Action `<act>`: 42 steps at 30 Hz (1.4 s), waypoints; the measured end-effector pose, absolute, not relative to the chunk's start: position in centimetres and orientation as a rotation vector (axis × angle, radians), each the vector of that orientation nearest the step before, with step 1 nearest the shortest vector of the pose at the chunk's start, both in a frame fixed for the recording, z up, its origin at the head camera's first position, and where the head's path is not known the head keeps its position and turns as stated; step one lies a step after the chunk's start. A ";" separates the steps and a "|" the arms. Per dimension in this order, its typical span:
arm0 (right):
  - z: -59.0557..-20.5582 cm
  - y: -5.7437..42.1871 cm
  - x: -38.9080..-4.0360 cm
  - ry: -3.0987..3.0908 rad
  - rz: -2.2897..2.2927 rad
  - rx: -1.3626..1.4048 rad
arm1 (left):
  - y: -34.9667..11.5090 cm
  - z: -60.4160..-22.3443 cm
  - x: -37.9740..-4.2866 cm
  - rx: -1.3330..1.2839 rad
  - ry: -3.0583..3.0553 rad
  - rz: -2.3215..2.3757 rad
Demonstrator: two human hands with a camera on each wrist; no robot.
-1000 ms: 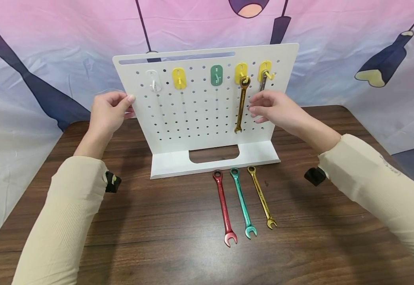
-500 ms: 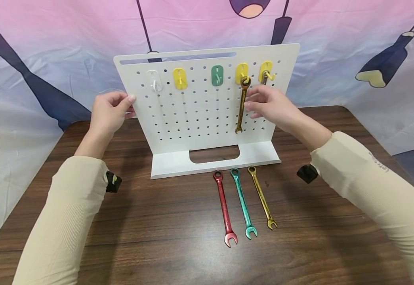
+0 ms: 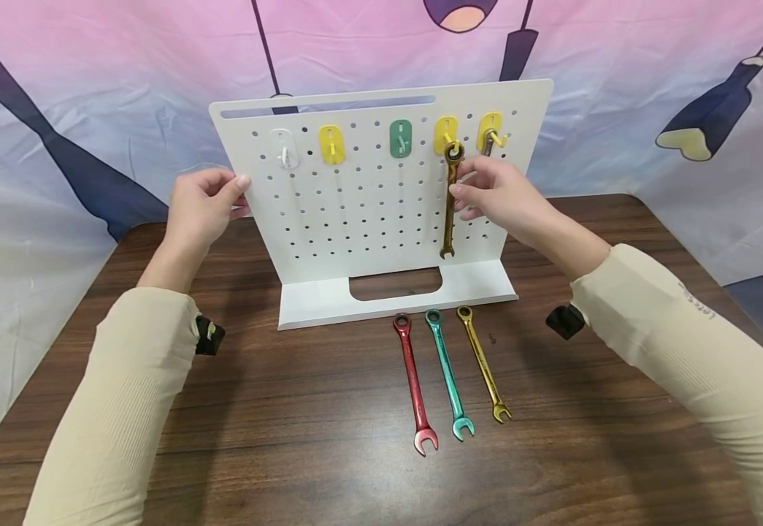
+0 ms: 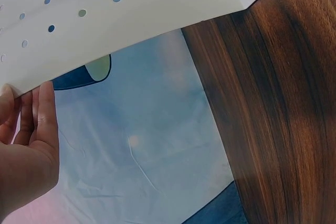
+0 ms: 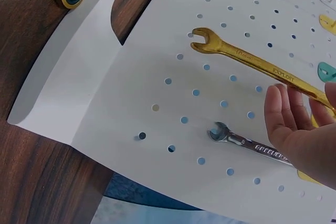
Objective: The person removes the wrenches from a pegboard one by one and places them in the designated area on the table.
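My left hand (image 3: 198, 206) pinches the left edge of a white pegboard (image 3: 361, 212), thumb in front and fingers behind. At the board's right side, my right hand (image 3: 504, 191) holds a dark gold combination wrench (image 3: 449, 226) between thumb and fingers. Its ring end overlaps the yellow hook (image 3: 445, 131) second from the right, and its open end points down, tilted out from the board. In the right wrist view a silver wrench (image 5: 244, 141) hangs close beside it, partly hidden behind the hand.
Red (image 3: 412, 380), green (image 3: 447, 372) and yellow-gold (image 3: 484, 365) wrenches lie side by side on the wooden table (image 3: 276, 424) before the board. White (image 3: 283, 150), yellow (image 3: 331, 145) and green (image 3: 400, 139) hooks bear nothing. A patterned cloth (image 3: 368, 44) hangs behind.
My right hand has moved left from beside the silver wrench and taken hold of the dark gold one. That wrench's lower end has swung outward and to the right. The left hand stays put.
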State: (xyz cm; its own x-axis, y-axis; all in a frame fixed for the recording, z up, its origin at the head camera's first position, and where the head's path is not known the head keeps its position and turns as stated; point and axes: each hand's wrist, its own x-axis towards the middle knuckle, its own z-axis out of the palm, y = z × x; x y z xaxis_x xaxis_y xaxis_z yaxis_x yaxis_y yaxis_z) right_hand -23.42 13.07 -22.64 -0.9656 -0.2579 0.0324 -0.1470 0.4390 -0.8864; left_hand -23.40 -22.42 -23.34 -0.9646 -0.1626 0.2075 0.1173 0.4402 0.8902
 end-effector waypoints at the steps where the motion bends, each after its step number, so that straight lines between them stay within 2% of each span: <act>1: -22.7 13.1 -23.4 2.577 -1.566 -0.366 | -22.4 -23.3 -23.4 0.040 -2.433 -1.541; 42: -21.2 13.5 -21.7 2.563 -1.641 -0.431 | -22.3 -23.2 -23.2 0.048 -2.447 -1.531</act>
